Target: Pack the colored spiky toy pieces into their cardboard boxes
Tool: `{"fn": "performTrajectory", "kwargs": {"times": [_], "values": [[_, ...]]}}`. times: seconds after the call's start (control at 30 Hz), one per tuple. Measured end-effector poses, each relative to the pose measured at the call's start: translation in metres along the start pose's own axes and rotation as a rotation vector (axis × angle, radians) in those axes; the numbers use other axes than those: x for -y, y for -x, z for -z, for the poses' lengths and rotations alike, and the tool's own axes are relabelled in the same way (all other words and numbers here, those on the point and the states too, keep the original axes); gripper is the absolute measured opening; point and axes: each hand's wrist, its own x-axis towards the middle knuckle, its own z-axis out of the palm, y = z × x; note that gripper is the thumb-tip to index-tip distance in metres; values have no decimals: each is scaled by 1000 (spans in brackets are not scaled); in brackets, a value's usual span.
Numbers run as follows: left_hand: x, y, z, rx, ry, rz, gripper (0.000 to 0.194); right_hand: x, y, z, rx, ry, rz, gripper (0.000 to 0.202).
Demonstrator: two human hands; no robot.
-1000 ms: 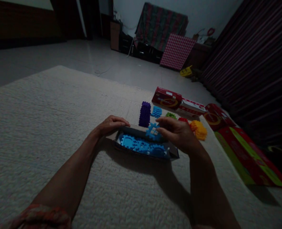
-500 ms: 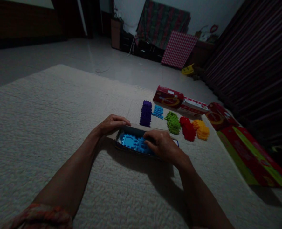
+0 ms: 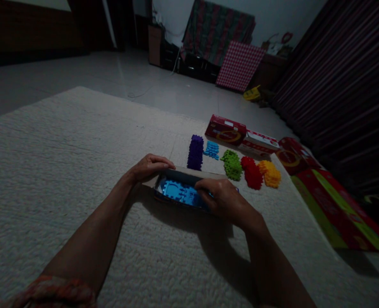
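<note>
So, left to right, all relative to the open box on the rug: left hand sits at the box's left far corner, fingers curled over the cardboard edge, closed on the rim. Reads as bracing, so the box doesn't slide on the soft pile

Blue pieces lie flat inside the box, interlocked in one layer along the bottom. Looks like they are packed flat to fit the shallow depth

Right hand is down inside the box's right half, palm down, fingers bent and pressed onto the blue layer. Can't tell whether it pinches a piece or only pushes down; fingertips are hidden by the knuckles

Just behind the box: purple stack stands upright. Right of that and a bit further back, a small light blue stack. Then green stack, red stack, yellow stack in a row, near each other. Sorted by colour, all within reach of the right hand

Behind those stacks, two red cartons end to end. Right of the box, well apart, a long flattened red and green carton

Surface: pale textured rug, box casts a shadow toward the camera. Beyond the rug, bare light floor. Room is dim. Far back, a cloth-covered cabinet with a red checked panel leaning against it; dark striped curtain runs down the right side
</note>
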Motion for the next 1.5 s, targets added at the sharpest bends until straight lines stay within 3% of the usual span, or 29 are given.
{"fn": "performTrajectory", "kwargs": {"times": [0.27, 0.43, 0.57, 0.7, 0.8, 0.9, 1.0, 1.17, 1.5], "values": [[3, -1, -1, -9, 15, -17, 15, 3, 1, -3, 104, -113, 79, 23], [1, 0, -1, 1, 1, -4, 15, -3, 2, 14, 28, -171, 89, 23], [0, 0, 0, 1, -10, -14, 16, -49, -9, 33, -214, -173, -22, 22], [2, -1, 1, -2, -6, -19, 16, -118, -41, 29, -373, -20, -245, 22], [3, -1, 2, 4, -13, -22, 16, -156, -70, 20, -315, 98, -286, 34], [5, -2, 3, 18, -37, -18, 17, -174, -93, 18, -188, 156, -286, 50], [5, -2, 4, 23, -39, -20, 17, -176, -110, 20, -89, 226, -287, 51], [6, -1, 4, 17, -33, -17, 17, -171, -122, 18, -15, 324, -270, 37], [7, -2, 3, 0, -27, -28, 17, -160, -94, 7, -88, 402, -236, 37]]}}
